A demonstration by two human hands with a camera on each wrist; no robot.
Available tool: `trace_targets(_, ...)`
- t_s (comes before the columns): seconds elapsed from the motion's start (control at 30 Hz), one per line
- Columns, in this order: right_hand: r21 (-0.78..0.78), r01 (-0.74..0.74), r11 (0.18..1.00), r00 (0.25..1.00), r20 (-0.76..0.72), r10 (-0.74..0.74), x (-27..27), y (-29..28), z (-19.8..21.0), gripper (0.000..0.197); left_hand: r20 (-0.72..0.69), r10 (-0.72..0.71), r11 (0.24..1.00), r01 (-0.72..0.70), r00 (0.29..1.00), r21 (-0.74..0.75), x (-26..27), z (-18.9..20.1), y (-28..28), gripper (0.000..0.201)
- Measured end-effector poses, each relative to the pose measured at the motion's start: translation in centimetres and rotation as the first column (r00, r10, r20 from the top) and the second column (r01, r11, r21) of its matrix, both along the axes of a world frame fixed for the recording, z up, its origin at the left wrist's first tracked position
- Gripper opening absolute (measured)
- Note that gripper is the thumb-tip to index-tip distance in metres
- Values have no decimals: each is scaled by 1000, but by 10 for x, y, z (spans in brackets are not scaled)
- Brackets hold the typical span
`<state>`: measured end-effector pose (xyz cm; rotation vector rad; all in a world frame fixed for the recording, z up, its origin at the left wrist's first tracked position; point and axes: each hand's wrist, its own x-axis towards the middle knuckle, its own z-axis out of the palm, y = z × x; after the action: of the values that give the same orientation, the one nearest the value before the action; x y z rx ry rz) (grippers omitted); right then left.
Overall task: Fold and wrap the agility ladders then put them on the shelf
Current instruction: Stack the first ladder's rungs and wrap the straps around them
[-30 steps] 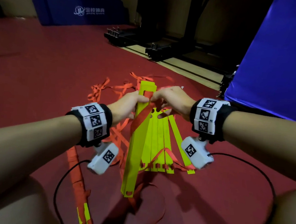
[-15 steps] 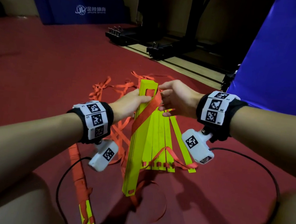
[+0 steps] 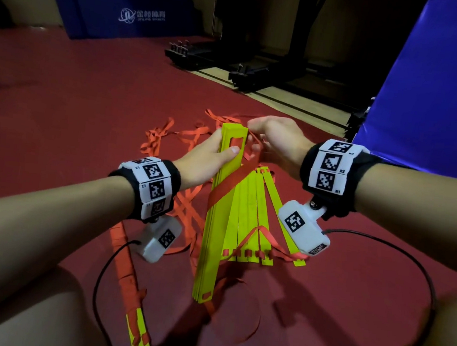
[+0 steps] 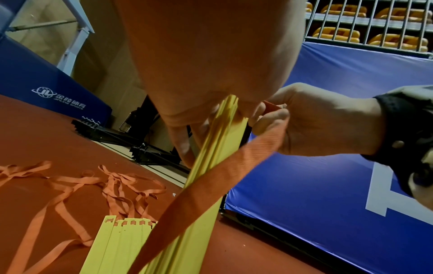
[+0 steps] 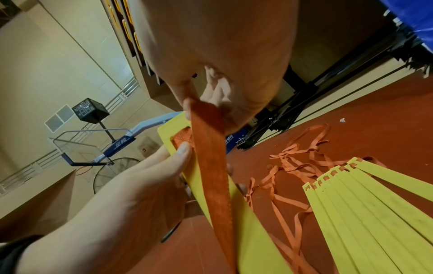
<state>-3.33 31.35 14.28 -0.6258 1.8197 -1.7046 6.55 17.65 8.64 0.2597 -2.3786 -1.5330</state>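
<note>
Red floor with ladder parts on it

The red floor (image 3: 59, 104) holds a row of flat yellow slats (image 3: 251, 217) lying side by side — orange straps (image 3: 169, 138) lie in loose loops and tangles next to them. Another long piece, orange with a yellow end (image 3: 134, 304), lies on the floor to the left. Thin black cables (image 3: 410, 256) curl across the floor too. At the far edge, a blue mat (image 3: 118, 6) and a dark metal frame (image 3: 246, 70) sit on it.

Dim indoor light, wide-angle edge distortion
</note>
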Motion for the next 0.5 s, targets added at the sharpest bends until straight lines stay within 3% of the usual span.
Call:
trace_targets(0.17,-8,48,999,992,-116,-49,-6,2,6,12,10,-53,996,54,999,-67,-2,0,-6,44)
trace_targets(0.5,-98,105,990,966,-227,-125,-19,-1,9,11,86,-138,985,145,987,-92,-6,11,4,47)
